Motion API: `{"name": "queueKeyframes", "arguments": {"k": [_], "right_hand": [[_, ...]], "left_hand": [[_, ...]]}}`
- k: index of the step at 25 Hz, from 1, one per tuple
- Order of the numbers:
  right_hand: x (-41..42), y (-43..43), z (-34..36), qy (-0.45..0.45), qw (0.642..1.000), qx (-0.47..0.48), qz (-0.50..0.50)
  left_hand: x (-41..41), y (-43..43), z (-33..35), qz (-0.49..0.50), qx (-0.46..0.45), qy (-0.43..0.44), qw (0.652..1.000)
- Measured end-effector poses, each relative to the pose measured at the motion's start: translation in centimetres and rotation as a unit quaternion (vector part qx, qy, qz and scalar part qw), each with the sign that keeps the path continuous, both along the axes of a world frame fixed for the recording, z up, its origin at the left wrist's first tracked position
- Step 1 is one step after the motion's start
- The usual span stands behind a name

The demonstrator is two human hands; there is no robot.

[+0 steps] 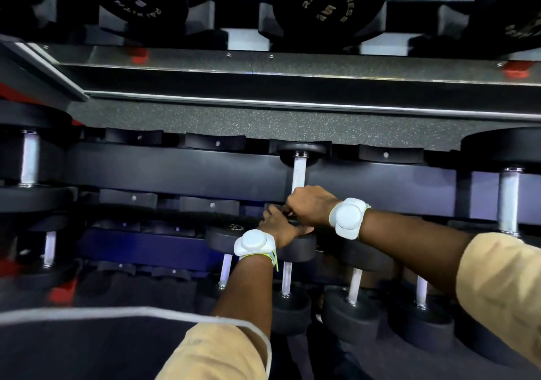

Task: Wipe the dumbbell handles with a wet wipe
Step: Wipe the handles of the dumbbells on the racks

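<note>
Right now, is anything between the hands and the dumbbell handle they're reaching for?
Nothing visible. The right hand is already closed around the near end of the handle, and the left hand sits just below it. No wipe can be seen.

Single head view, wide-angle, facing forward-down, close over dumbbell rack (175, 172).

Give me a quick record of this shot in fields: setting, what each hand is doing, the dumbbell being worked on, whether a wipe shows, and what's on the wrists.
setting: dumbbell rack, several tiers
left hand: on the near head of the small dumbbell, at the handle's near end
right hand: closed around the near end of the handle
dumbbell: small, middle tier, far head seated in its cradle
wipe: not visible; hidden if present
wrists: white wrist devices on both
</note>
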State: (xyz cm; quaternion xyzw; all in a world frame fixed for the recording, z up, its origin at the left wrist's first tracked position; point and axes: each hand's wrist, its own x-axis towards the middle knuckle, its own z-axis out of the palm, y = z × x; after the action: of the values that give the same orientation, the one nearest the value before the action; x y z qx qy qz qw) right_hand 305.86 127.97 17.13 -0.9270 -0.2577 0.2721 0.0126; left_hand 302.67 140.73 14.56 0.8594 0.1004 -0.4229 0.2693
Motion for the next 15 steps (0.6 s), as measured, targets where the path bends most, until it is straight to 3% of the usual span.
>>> {"name": "queueKeyframes", "arguments": {"k": [15], "right_hand": [[0.2,2.6,0.3,0.024,0.997,-0.069,-0.013]], "left_hand": [[0.3,0.1,-0.3,-0.001,-0.009,0.012,1.0]]}}
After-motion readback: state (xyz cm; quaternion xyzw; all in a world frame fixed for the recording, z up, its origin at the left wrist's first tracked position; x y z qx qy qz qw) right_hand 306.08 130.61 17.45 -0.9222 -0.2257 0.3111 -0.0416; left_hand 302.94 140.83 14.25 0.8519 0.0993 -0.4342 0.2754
